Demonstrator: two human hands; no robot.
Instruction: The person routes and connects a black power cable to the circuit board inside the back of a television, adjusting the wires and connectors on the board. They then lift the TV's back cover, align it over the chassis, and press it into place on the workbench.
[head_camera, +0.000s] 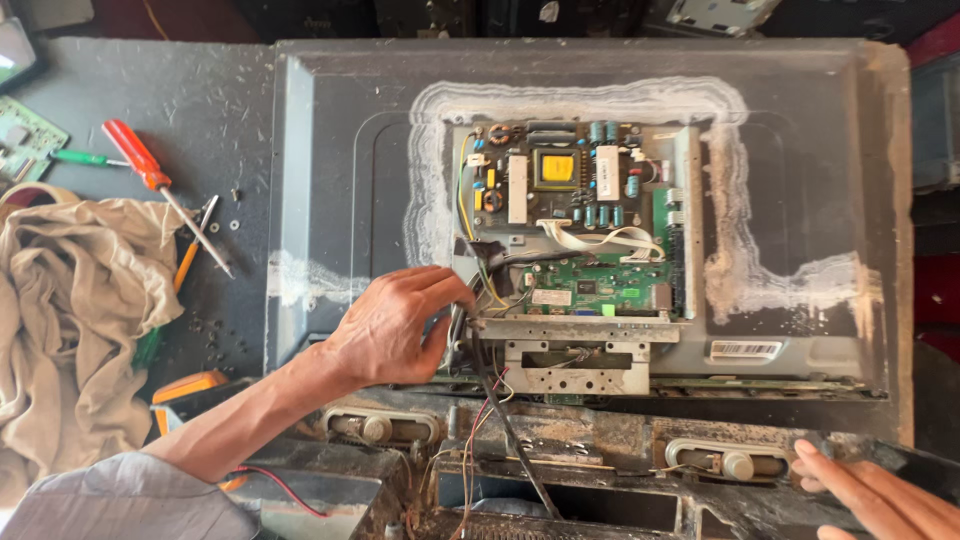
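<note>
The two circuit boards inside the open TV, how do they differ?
The upper board is pale brown, with a yellow-topped transformer and teal capacitors; the lower board is green with small flat chips. The upper one lies apart from the left hand; the lower one sits beside its fingers. White flat cables cross between both.

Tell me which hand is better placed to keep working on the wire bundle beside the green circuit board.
Left. The left hand already has its fingers on the wire bundle by the green circuit board. The right hand rests far off at the lower right frame edge.
</note>
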